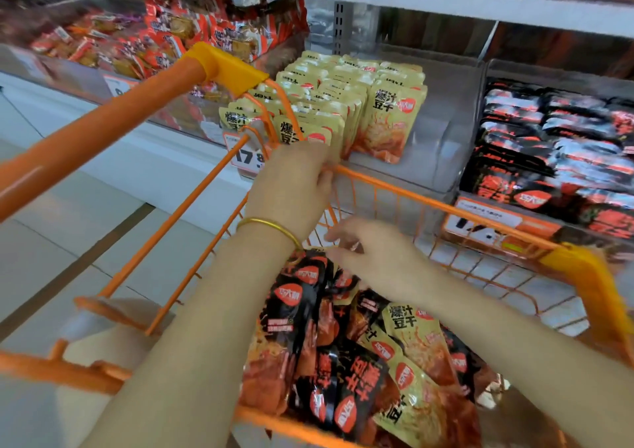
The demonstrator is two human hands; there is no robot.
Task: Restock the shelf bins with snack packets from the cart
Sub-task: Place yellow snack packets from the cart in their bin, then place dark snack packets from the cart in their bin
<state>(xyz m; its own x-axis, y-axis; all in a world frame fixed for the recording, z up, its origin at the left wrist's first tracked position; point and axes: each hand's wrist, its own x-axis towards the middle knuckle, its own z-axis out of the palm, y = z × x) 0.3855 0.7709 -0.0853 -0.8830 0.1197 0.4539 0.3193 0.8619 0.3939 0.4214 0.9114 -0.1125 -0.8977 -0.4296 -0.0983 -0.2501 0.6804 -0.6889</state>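
Observation:
An orange wire cart [429,204] stands against the shelf and holds a heap of black snack packets [308,310] mixed with yellow ones [415,337]. Behind it, a clear bin [446,131] holds rows of upright yellow packets [387,118]; its right part is bare. My left hand [295,180], with a gold bangle on the wrist, grips a bunch of yellow packets [305,135] at the bin's front, just above the cart's far rim. My right hand [377,255] hovers low in the cart with fingers spread toward the black packets; it is blurred.
To the right, another bin holds black packets [549,145]. A bin of red packets [164,42] sits at the upper left. Price tags [245,159] hang on the shelf front. The cart's orange handle bar [103,128] crosses the left side above pale floor tiles.

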